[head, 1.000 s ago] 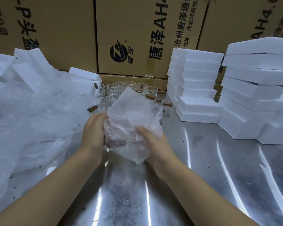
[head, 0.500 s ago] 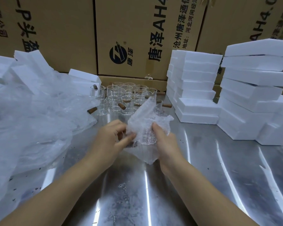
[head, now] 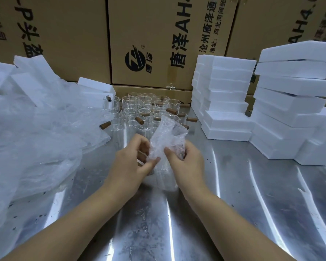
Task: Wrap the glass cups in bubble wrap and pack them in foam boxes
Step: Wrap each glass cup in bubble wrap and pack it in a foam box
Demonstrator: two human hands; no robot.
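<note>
Head view: left hand [head: 132, 163] and right hand [head: 187, 163] pinch their fingers [head: 153, 163] on the bubble wrap [head: 165, 135] bunched over a glass cup [head: 167, 178], which sits between and just below the fingers. It is probably light, slick and fragile, so grip the padded body, not the loose wrap.

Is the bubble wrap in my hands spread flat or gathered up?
Gathered up: the bubble wrap stands crumpled and bunched where the left hand and right hand pinch it, not flat.

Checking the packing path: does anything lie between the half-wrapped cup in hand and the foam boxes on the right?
Nothing visible. Only bare steel table lies between the wrapped cup and the nearest foam boxes; the unwrapped cups stand behind it.
</note>
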